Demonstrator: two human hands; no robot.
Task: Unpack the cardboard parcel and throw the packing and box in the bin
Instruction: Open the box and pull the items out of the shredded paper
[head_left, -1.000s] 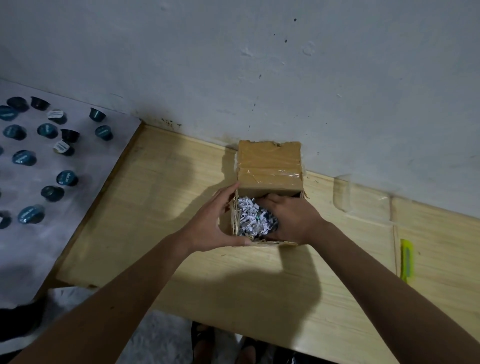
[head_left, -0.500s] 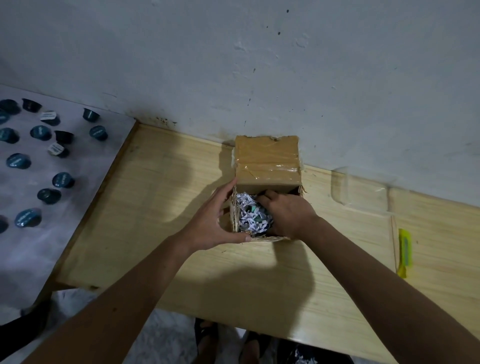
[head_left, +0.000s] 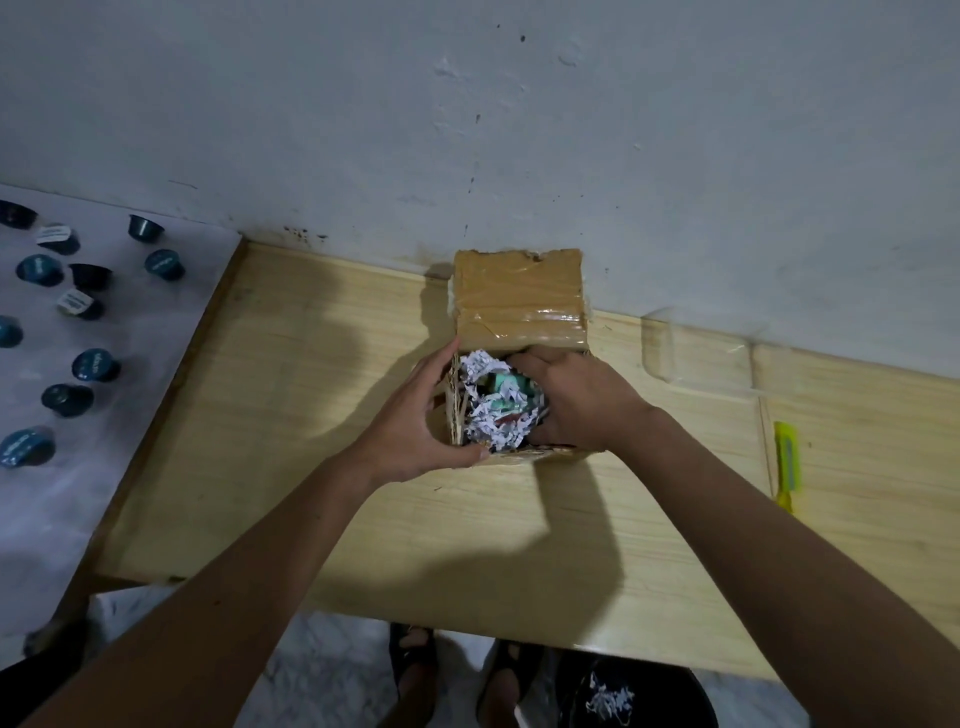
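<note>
Head view: box (head_left: 519, 301) sits on wood table (head_left: 311, 415) against wall (head_left: 467, 104), taped flap up. Left hand (head_left: 415, 421) cups box's left side & near corner, fingers spread on cardboard. Right hand (head_left: 576, 400) is inside the opening, fingers curled into shredded paper (head_left: 485, 421); what they grip, cannot tell. Green item (head_left: 511, 387) shows amid shreds. Yellow cutter (head_left: 788, 457) lies well apart at right. Pods (head_left: 93, 364) at left on white sheet.

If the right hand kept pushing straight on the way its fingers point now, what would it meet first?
Probably the shredded paper: the right hand already reaches into the open cardboard box, fingers aimed down among the shreds around a greenish item. Depth inside is unclear.
</note>
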